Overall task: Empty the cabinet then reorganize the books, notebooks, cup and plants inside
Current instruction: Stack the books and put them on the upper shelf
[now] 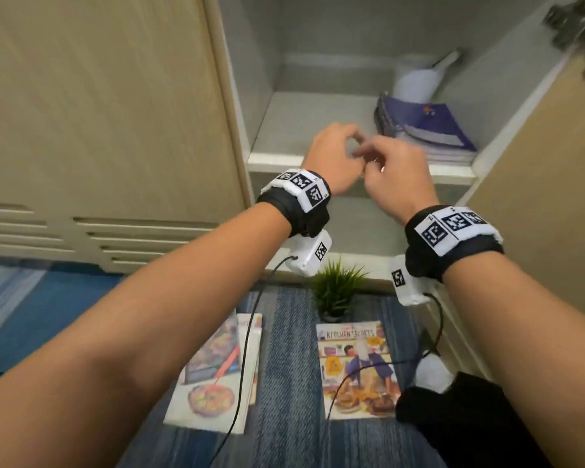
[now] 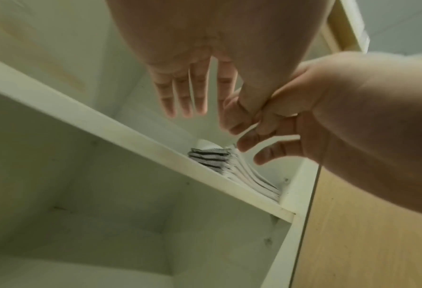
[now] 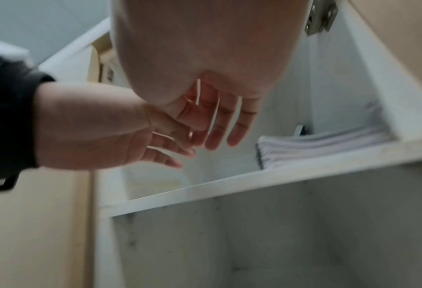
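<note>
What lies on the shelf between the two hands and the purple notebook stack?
Nothing: in the head view a bare strip of shelf separates the left hand and right hand from the notebook stack.

- notebooks [image 1: 426, 130] are stacked at the right end of the cabinet shelf [image 1: 304, 130], cup [image 1: 417, 81] right behind them
- plant [image 1: 336, 288] sits on the floor in front of the cabinet
- two books on the floor nearer the person: one [image 1: 217, 373] left, one [image 1: 355, 369] right, just before the plant
</note>
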Tool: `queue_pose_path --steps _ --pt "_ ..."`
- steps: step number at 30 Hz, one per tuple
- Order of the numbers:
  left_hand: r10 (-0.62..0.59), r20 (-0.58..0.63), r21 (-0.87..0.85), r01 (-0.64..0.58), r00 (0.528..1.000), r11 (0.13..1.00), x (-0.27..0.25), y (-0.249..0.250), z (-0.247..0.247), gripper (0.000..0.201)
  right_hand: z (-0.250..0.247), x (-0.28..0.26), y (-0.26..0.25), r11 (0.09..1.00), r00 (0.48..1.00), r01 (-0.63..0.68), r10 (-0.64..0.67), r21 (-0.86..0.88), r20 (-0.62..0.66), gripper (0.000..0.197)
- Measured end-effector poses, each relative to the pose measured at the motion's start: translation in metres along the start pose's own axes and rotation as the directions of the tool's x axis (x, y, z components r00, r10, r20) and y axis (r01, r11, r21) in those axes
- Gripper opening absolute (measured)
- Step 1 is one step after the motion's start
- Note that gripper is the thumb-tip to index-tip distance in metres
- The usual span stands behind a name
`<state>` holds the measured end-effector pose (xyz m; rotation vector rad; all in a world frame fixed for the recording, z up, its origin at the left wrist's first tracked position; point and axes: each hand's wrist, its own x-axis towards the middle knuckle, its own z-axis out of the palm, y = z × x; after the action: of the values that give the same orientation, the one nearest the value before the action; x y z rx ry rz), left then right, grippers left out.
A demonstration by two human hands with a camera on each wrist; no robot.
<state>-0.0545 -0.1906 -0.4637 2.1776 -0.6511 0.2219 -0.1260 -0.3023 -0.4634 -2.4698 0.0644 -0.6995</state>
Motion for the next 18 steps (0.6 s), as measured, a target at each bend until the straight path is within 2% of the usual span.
queue_pose_path --steps 2,4,7,10,11,13,14,16,17,18 --pt "-0.064 -0.035 -0.082 0.061 0.997 0.995 -0.042 -0.039 -0.023 0.011 0.037 -0.028 -0.018 0.984 0.999 -0.027 0.018 0.174 0.051 0.034" --pt "-0.178 -0.039 -0.114 0.173 0.983 0.978 -0.084 -0.086 -0.037 0.005 0.079 -0.061 -0.031 0.946 0.987 -0.1 0.055 0.308 0.152 0.034" --pt "-0.435 -0.015 -0.088 0.432 0.9 0.897 -0.154 -0.168 -0.04 0.007 0.147 -0.117 -0.039 0.886 0.929 -0.258 0.119 0.385 0.349 0.035" --pt "-0.672 0.022 0.031 0.671 0.741 0.741 -0.222 -0.242 -0.032 0.013 0.213 -0.176 -0.034 0.854 0.808 -0.43 0.218 0.294 0.547 0.034" --pt "-0.742 0.031 0.092 0.737 0.67 0.669 -0.244 -0.265 -0.027 0.015 0.234 -0.195 -0.029 0.838 0.752 -0.489 0.264 0.243 0.604 0.035" --pt "-0.868 0.026 0.213 0.845 0.496 0.49 -0.282 -0.302 -0.021 0.01 0.269 -0.232 -0.017 0.804 0.651 -0.575 0.334 0.155 0.681 0.034" --pt "-0.908 0.017 0.253 0.877 0.418 0.409 -0.298 -0.32 -0.016 0.031 0.282 -0.247 -0.01 0.788 0.618 -0.604 0.364 0.124 0.697 0.033" --pt "-0.958 0.027 0.283 0.917 0.287 0.283 -0.321 -0.343 -0.005 0.088 0.295 -0.269 0.002 0.761 0.556 -0.646 0.41 0.065 0.723 0.029" --pt "-0.967 0.031 0.274 0.929 0.251 0.25 -0.327 -0.351 0.002 0.105 0.3 -0.278 0.01 0.752 0.524 -0.658 0.427 0.032 0.737 0.027" --pt "-0.971 0.039 0.271 0.933 0.234 0.236 -0.331 -0.356 0.009 0.114 0.303 -0.286 0.019 0.747 0.496 -0.665 0.443 -0.002 0.747 0.024"
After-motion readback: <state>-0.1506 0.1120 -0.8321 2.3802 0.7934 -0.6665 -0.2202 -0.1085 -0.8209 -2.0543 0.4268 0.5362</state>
